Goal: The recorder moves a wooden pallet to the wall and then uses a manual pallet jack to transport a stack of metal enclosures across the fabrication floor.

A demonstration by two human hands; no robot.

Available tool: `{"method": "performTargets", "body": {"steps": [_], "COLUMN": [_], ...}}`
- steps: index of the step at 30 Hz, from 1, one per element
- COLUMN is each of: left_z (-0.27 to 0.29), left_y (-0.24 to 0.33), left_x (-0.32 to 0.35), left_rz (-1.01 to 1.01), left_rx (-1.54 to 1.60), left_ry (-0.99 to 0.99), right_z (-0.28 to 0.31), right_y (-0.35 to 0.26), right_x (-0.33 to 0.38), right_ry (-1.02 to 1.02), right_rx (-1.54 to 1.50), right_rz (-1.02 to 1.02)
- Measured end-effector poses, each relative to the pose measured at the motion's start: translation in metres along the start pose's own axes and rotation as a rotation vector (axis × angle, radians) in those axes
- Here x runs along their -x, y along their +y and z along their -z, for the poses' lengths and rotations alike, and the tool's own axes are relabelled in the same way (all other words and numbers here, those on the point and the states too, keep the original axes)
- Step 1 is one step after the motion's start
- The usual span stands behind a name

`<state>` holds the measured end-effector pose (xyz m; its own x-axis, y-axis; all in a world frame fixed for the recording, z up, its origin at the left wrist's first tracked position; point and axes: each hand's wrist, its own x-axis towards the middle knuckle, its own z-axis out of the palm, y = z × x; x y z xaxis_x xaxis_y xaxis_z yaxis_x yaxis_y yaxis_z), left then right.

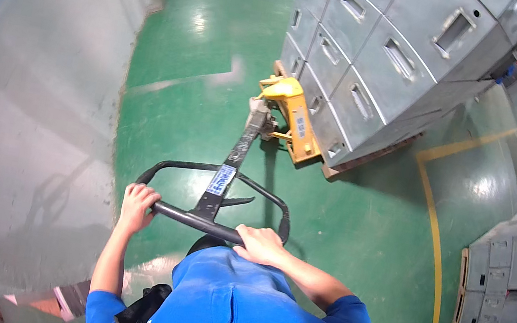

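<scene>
Both my hands are on the black loop handle of a yellow pallet jack. My left hand wraps round the handle's left corner. Along the near bar, toward its right end, my right hand is closed on it. A dark lever sticks out to the right inside the loop. The handle's shaft leans away from me to the jack's yellow body, which stands against a wooden pallet. Stacked grey metal boxes with recessed slots rise high on that pallet.
A pale wall runs close along my left. Yellow floor lines mark the green floor on the right. Beyond them, more grey boxes stand on a pallet. Flat pieces lie by the wall at lower left.
</scene>
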<state>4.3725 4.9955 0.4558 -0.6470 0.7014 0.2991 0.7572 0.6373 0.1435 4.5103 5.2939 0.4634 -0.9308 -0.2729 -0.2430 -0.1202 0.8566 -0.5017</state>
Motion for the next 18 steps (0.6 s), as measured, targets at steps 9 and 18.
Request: {"method": "performTargets", "body": {"steps": [9,18], "left_z": [-0.019,-0.021], "left_y": [-0.062,-0.085], "left_x": [0.009,0.009], "left_rz": [-0.115,-0.32], "left_rx": [0.351,0.384], "left_ry": [0.093,0.096], "right_z": [-0.012,-0.02], "right_y": [-0.023,-0.051], "right_x": [-0.001,-0.005], "right_ry": [0.099,0.271], "right_rx": [0.089,0.193], "right_rz": [-0.083,-0.23]}}
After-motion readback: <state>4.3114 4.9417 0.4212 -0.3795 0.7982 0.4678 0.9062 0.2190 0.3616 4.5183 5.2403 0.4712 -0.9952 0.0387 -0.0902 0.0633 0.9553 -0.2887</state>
